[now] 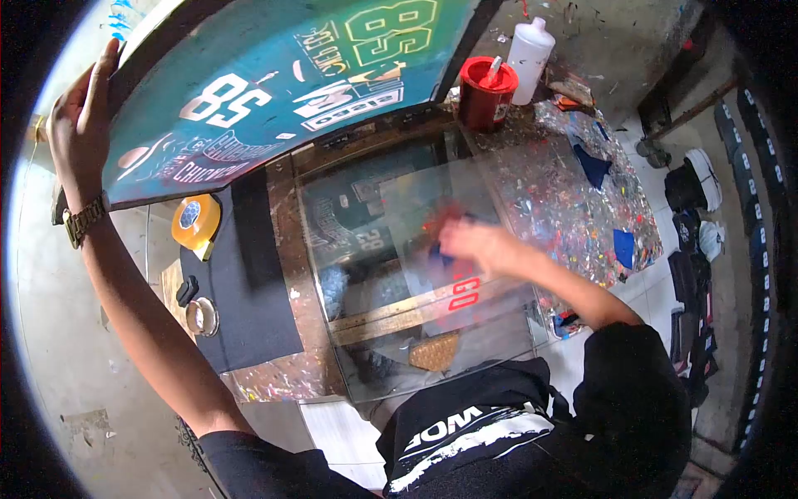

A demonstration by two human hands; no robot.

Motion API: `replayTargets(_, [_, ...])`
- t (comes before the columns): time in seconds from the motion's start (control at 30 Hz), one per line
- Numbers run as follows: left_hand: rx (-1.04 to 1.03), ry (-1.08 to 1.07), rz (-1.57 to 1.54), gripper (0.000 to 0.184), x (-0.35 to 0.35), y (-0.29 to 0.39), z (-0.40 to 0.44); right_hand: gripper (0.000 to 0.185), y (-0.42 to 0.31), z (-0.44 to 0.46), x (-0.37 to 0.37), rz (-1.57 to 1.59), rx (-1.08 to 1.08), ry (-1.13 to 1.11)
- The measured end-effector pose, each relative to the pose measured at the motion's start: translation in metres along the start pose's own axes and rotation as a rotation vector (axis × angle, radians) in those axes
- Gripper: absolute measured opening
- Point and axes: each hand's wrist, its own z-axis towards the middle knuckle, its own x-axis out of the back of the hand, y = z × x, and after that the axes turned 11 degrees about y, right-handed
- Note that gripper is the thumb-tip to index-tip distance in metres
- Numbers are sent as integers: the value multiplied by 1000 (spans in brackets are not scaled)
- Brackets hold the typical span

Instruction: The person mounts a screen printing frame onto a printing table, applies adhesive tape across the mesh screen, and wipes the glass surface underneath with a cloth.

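My left hand [81, 133] grips the edge of a screen-printing frame [274, 83], holding it tilted up at the upper left. White and yellow lettering and number designs show on its green-blue mesh. My right hand [482, 248] is smeared by motion over a glass plate [374, 333]. Dark blue patches show beside its fingers, perhaps cloth; I cannot make out whether the hand holds them. Under and beside this hand lies a clear sheet [416, 287] with red print [464, 293], partly hidden by the hand. A red smear shows just above the fingers.
A red tub [489, 96] and a white bottle [530, 62] stand at the back. Dark blue cloth scraps [593, 164] lie on the paint-spattered tabletop [557, 216]. A yellow tape roll [196, 223] sits at left by a dark cloth [253, 291]. Dark garments [690, 283] lie at right.
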Motion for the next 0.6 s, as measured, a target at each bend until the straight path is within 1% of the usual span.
replayTargets(0.03, [-55, 30, 18, 40, -2, 1, 0, 50, 11, -3, 4, -68, -218, 47])
replayTargets(0.07, [-81, 57, 12, 40, -4, 1, -1, 50, 5, -8, 5, -76, -223, 46])
replayTargets(0.17, [-106, 54, -38, 41, -5, -7, 0, 51, -44, -21, -2, -231, 212, -120])
replayTargets(0.2, [-118, 46, -22, 40, -3, -9, 1, 52, -49, -26, 1, 92, 235, -170])
replayTargets(0.23, [-130, 37, -6, 40, -2, -11, 2, 52, -36, -29, 1, 99, 227, -170])
replayTargets(0.3, [-91, 46, 35, 39, -2, -11, 1, 51, -10, -33, 0, -147, -85, 6])
replayTargets(0.33, [-24, 2, 49, 38, -2, -18, 1, 51, -16, -40, -4, -141, -91, -2])
replayTargets(0.37, [43, -41, 65, 38, -1, -24, 0, 48, -32, -42, -5, -102, -35, -35])
replayTargets(0.4, [-128, -64, 115, 43, -1, -34, 3, 45, -49, -41, -5, -68, 22, -63])
replayTargets(0.43, [-194, -71, 143, 45, -2, -44, 4, 43, -62, -40, -3, -39, 81, -87])
replayTargets(0.47, [-261, -76, 172, 48, -3, -47, 5, 43, -73, -39, 2, 196, 12, -97])
replayTargets(0.5, [-328, -77, 200, 51, -5, -52, 6, 43, -61, -43, 2, 194, 4, -97])
replayTargets(0.53, [-145, -105, 61, 51, -8, -59, 6, 44, -38, -49, 1, 34, -91, 4])
replayTargets(0.57, [41, -134, -75, 51, -10, -60, 6, 45, -32, -46, 8, -125, -182, 100])
replayTargets(0.6, [-121, -147, -26, 51, -8, -61, 5, 46, -38, -45, 11, -131, -247, 134])
